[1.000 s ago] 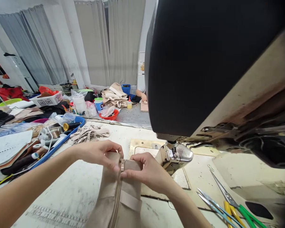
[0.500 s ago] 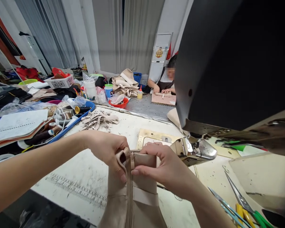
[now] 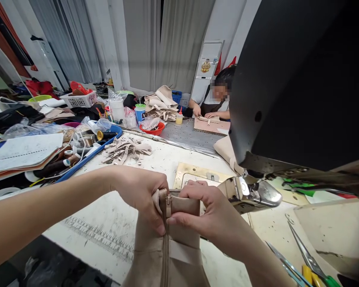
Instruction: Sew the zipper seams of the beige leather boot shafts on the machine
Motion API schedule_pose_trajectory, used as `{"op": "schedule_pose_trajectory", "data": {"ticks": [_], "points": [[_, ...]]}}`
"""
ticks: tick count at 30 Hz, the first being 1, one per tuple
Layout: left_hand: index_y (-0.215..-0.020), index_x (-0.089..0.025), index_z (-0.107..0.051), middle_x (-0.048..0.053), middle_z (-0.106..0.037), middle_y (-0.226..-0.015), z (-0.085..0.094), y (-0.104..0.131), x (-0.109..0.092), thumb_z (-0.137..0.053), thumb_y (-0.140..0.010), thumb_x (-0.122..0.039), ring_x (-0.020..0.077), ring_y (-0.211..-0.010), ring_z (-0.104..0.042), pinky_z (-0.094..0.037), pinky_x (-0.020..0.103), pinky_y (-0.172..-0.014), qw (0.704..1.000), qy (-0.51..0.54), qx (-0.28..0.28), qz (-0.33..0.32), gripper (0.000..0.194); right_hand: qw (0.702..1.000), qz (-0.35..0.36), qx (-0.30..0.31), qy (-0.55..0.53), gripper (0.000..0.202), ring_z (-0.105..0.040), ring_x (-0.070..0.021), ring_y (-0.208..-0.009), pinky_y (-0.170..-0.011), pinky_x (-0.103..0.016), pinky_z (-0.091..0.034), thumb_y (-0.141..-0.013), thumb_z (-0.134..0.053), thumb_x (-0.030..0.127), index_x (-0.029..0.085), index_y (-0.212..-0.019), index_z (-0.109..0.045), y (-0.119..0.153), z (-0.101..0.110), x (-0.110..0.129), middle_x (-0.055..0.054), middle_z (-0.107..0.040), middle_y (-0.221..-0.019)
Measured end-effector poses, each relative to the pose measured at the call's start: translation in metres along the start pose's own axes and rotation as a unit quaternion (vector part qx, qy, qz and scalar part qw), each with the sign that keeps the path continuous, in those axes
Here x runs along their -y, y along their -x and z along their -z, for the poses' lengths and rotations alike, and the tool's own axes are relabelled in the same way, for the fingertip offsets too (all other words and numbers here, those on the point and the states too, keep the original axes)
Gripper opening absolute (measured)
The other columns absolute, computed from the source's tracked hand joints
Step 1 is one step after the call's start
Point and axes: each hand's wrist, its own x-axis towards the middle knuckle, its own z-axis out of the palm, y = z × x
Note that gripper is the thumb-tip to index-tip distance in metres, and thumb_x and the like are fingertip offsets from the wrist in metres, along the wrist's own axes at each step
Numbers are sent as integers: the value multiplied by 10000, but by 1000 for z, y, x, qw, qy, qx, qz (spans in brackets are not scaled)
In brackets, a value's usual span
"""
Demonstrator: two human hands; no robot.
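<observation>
Upright in front of me stands a beige leather-like piece (image 3: 149,255), narrow at the top and wider below, with a zipper (image 3: 165,255) running down its middle. I cannot tell what article it belongs to. My left hand (image 3: 143,195) pinches the folded top edge left of the zipper, thumb in front and fingers curled behind. On the other side, my right hand (image 3: 206,203) grips the top edge, its thumb beside the zipper pull (image 3: 168,205). The zipper slider sits at the very top, between both hands. A paler band crosses the right panel below my thumb.
The black sewing machine head (image 3: 287,87) fills the upper right, its metal arm (image 3: 257,193) close beyond my right hand. Scissors (image 3: 305,251) lie at lower right. Beige straps (image 3: 127,149) and a blue tray (image 3: 89,157) of thread spools are left. Across the table, a co-worker (image 3: 211,103) handles beige pieces.
My left thumb and fingers have pressed the left top edge closer to the zipper, so the gap in its fold has narrowed. The whole view has shifted slightly.
</observation>
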Motion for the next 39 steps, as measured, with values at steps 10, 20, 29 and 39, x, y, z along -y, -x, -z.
{"op": "schedule_pose_trajectory", "data": {"ticks": [10, 20, 29, 39], "points": [[-752, -154, -688, -55, -546, -623, -5, 0, -4, -814, -673, -321, 101, -612, -455, -346, 185, -502, 999, -24, -28, 40, 224, 999, 34, 8, -15, 320, -465, -166, -775, -793, -322, -287, -779, -789, 253, 199, -594, -534, 1, -2, 0, 55, -506, -650], [-699, -154, -672, -46, -529, -604, -6, 0, -4, -817, -640, -329, 106, -595, -448, -339, 193, -488, 997, -26, -34, 58, 235, 999, 29, 16, -25, 356, -454, -168, -786, -809, -323, -276, -787, -789, 263, 196, -585, -504, 0, -5, -3, 56, -477, -634], [-702, -148, -678, -43, -576, -617, -7, -5, -3, -804, -636, -299, 107, -611, -471, -357, 183, -501, 998, -11, -25, 54, 207, 999, 38, 19, -15, 334, -439, -164, -784, -808, -322, -280, -799, -772, 256, 197, -594, -515, -1, -5, -6, 56, -469, -640], [-702, -150, -697, -50, -570, -600, -5, -8, -2, -834, -622, -252, 105, -600, -467, -350, 177, -488, 997, -15, -31, 64, 189, 999, 41, 19, -10, 368, -453, -162, -788, -819, -328, -281, -794, -802, 233, 189, -589, -500, -3, -5, -7, 63, -488, -636]]}}
